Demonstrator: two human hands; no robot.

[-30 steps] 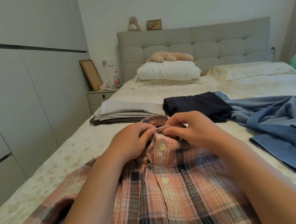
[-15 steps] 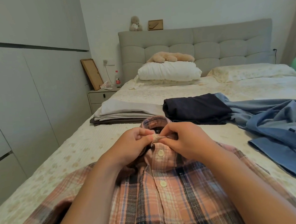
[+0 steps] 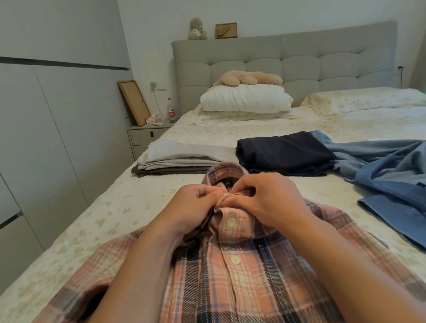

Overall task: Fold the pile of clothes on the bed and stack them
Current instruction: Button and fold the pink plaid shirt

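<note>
1. Now the left hand (image 3: 195, 208) and right hand (image 3: 270, 202) both pinch the collar of the pink plaid shirt (image 3: 240, 280), which lies flat at the bed's (image 3: 105, 219) near edge.
2. Beyond the shirt sit a folded grey stack (image 3: 181, 158) and a folded navy garment (image 3: 284, 153); an unfolded blue garment (image 3: 405, 185) lies toward the right edge.

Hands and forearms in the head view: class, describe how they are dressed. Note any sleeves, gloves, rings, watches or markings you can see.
Both the left hand and the right hand are bare, with no gloves, and no rings show on the visible fingers. Neither wrist carries a watch or band. The forearms are uncovered down to the bottom edge of the picture, so no sleeve is visible. No markings show.
</note>
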